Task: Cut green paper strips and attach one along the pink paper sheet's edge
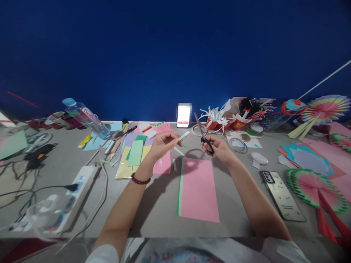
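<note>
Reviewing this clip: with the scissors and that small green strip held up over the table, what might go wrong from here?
The right hand holds the scissors close to the left hand, so a fingertip might get nicked. The green strip is small and pinched only at its end, so it may slip or cut crooked. Offcuts could drop onto the pink sheet.

Left hand [162, 143] pinches a green paper strip [183, 136] — right hand [216, 147] grips scissors [203, 134] — above a pink sheet [199, 190].

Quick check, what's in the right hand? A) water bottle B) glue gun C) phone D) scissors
D: the right hand grips black-handled scissors, blades pointing up, while the left hand pinches a small green paper strip above the pink sheet.
</note>
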A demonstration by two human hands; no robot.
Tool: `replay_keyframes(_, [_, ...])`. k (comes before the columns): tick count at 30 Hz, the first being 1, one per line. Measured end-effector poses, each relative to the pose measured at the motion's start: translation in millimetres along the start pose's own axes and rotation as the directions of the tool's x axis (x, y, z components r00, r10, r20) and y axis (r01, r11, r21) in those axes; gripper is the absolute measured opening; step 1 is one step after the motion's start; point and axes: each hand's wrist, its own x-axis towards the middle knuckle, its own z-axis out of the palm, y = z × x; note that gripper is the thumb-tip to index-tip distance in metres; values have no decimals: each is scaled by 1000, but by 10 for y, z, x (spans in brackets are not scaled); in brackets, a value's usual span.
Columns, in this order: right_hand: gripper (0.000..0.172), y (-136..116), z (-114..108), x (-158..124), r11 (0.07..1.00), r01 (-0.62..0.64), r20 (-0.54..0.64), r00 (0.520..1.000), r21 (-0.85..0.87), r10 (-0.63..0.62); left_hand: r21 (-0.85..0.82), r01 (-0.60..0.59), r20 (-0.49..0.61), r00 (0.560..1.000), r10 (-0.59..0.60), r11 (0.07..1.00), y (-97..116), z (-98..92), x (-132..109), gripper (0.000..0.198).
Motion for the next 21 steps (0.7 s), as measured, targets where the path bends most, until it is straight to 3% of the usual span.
replay_keyframes(3, [22, 200, -164, 120, 887, 31, -168, 978, -461, -121, 14, 11, -5, 1000, -11, 1000, -3, 2, 3, 22])
replay_keyframes(6, [13, 458, -316, 231, 722, -15, -199, 965, -692, -170, 57, 42, -12, 999, -42, 997, -15, 2, 3, 19])
replay_keyframes(12, [13, 798, -422, 337, 691, -107, -214, 974, -715, -71, 124, 123, 18, 992, -126, 985, -58, 19, 0, 14])
replay_keyframes(21, [15, 866, -457, 367, 737, -157, -239, 971, -658, -7, 127, 194, 38, 979, -200, 973, -92, 37, 5, 15])
